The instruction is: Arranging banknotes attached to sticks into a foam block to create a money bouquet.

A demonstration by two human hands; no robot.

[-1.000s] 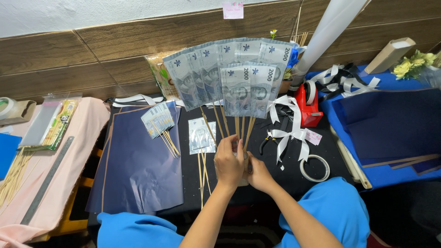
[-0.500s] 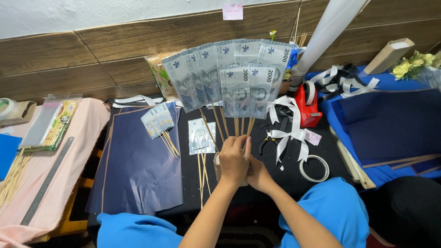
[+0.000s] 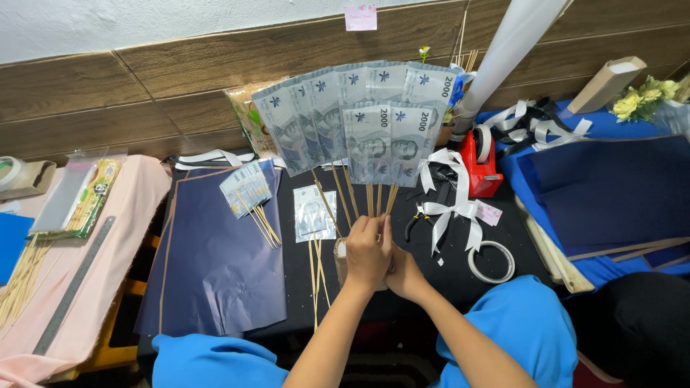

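Upright, a grey banknote fan (image 3: 359, 118) on sticks

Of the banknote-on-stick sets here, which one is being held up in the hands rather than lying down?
The big fan of banknotes, sticks gathered in both hands' grip. The small bundle lies flat on the navy paper, untouched.

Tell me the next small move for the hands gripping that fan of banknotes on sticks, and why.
Probably lift one more stick-mounted note from the spare bundle on the navy paper. The left hand and right hand clamp the stick ends of the banknote fan, whose front row holds only two notes.
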